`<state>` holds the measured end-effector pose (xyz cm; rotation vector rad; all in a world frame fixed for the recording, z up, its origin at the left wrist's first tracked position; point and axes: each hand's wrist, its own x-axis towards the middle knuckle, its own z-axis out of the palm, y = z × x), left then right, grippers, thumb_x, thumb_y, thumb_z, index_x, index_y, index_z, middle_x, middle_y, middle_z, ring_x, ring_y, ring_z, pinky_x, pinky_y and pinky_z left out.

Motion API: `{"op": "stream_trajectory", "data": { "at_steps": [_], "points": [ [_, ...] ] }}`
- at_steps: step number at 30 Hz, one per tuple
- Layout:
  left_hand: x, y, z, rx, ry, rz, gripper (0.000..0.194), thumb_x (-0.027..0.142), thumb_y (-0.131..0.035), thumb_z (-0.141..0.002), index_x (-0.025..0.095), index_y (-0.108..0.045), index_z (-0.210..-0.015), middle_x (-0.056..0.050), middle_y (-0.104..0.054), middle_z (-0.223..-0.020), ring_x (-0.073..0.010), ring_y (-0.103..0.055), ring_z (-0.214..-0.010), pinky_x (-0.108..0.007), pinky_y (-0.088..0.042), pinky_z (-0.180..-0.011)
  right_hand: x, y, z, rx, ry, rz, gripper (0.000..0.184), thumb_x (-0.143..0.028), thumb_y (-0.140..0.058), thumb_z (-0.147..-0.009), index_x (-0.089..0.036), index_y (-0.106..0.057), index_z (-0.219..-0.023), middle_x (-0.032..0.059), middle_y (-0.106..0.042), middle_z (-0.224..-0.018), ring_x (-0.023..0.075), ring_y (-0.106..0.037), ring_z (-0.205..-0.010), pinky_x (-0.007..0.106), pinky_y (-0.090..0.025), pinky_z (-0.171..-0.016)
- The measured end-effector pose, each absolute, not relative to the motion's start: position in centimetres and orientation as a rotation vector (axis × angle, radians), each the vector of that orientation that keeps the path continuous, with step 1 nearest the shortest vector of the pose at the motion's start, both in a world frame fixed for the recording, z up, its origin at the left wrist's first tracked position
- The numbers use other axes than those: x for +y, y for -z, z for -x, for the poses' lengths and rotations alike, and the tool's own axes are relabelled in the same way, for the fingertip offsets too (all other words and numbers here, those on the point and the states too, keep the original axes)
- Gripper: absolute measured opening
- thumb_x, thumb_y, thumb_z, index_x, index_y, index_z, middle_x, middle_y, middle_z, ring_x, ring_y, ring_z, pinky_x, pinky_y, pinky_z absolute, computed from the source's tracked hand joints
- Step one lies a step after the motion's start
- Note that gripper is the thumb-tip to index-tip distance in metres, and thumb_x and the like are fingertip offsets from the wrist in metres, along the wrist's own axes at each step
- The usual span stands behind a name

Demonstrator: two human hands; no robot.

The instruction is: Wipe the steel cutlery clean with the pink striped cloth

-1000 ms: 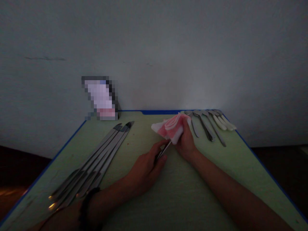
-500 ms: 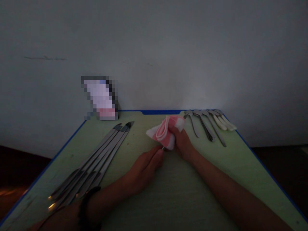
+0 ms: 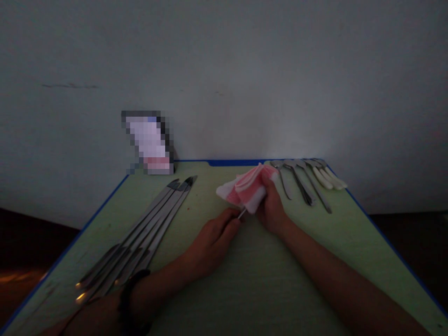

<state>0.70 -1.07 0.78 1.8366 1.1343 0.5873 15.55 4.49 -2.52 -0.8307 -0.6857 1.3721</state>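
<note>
Near the frame's centre, over the bench, a thin metal utensil ran out of my left fingers, closed round its lower end. Its long axis slanted, pointing toward the upper right, into the pink-and-white cloth my right fingers gripped; its far end was hidden.

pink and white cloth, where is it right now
In the head view, the cloth is just right of centre, gripped in the right hand, left of the spoons.
</note>
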Motion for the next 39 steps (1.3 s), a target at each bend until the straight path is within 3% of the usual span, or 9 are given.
{"op": "stream_trajectory", "data": {
  "at_steps": [4,12,18,26,31,39],
  "points": [
    [-0.9,-0.6,-0.7,1.151,-0.513,-1.890,0.025,0.033,-0.033,-0.092,0.019,-0.053,-0.094,0.000,-0.059,-0.082,-0.0159,-0.056,-0.076,-0.026,-0.043,-0.069,4.8,1.8,-15.7,-0.624,-1.449,0.698,0.048,-0.060,-0.043,-0.078,-0.018,-0.063,-0.091,0.0069,-0.068,-0.082,0.0230,-0.061,-0.090,0.037,-0.047,-0.081],
    [-0.9,-0.2,-0.8,1.171,-0.458,-2.015,0.029,0.038,-0.032,-0.093,0.019,-0.053,-0.094,0.001,-0.059,-0.077,-0.0143,-0.056,-0.068,-0.025,-0.041,-0.063,6.2,2.6,-17.2,-0.414,-1.145,0.849,0.048,-0.061,-0.050,-0.074,-0.019,-0.062,-0.094,0.0041,-0.068,-0.094,0.0171,-0.061,-0.089,0.031,-0.046,-0.085],
    [-1.1,-0.1,-0.8,1.185,-0.375,-2.133,0.028,0.039,-0.033,-0.093,0.019,-0.051,-0.098,0.000,-0.059,-0.072,-0.0154,-0.056,-0.064,-0.025,-0.040,-0.058,5.8,2.6,-17.3,-0.510,-0.981,0.956,0.041,-0.055,-0.050,-0.077,-0.017,-0.062,-0.088,0.0038,-0.068,-0.087,0.0166,-0.062,-0.082,0.030,-0.045,-0.079],
    [-1.1,0.0,-0.8,1.202,-0.364,-2.165,0.034,0.039,-0.026,-0.095,0.020,-0.054,-0.098,-0.002,-0.064,-0.079,-0.0173,-0.061,-0.071,-0.027,-0.044,-0.066,5.7,2.6,-17.7,-0.745,-1.075,0.990,0.032,-0.050,-0.053,-0.076,-0.018,-0.060,-0.078,0.0024,-0.065,-0.076,0.0169,-0.058,-0.074,0.031,-0.044,-0.074],
    [-1.2,-0.6,-0.8,1.182,-0.283,-2.157,0.036,0.037,-0.025,-0.095,0.019,-0.054,-0.104,-0.004,-0.066,-0.083,-0.0180,-0.063,-0.073,-0.027,-0.045,-0.066,4.9,2.1,-17.8,-0.966,-1.105,1.061,0.027,-0.047,-0.059,-0.073,-0.019,-0.058,-0.074,-0.0028,-0.054,-0.060,0.0126,-0.047,-0.058,0.025,-0.038,-0.055],
    [-1.2,-0.5,-0.8,1.166,-0.313,-2.139,0.032,0.036,-0.028,-0.095,0.021,-0.054,-0.105,-0.003,-0.066,-0.082,-0.0175,-0.063,-0.072,-0.026,-0.045,-0.065,5.0,2.0,-17.6,-0.915,-1.078,1.166,0.025,-0.042,-0.059,-0.072,-0.017,-0.061,-0.078,-0.0022,-0.056,-0.064,0.0119,-0.046,-0.059,0.023,-0.035,-0.053]
  ]
}}
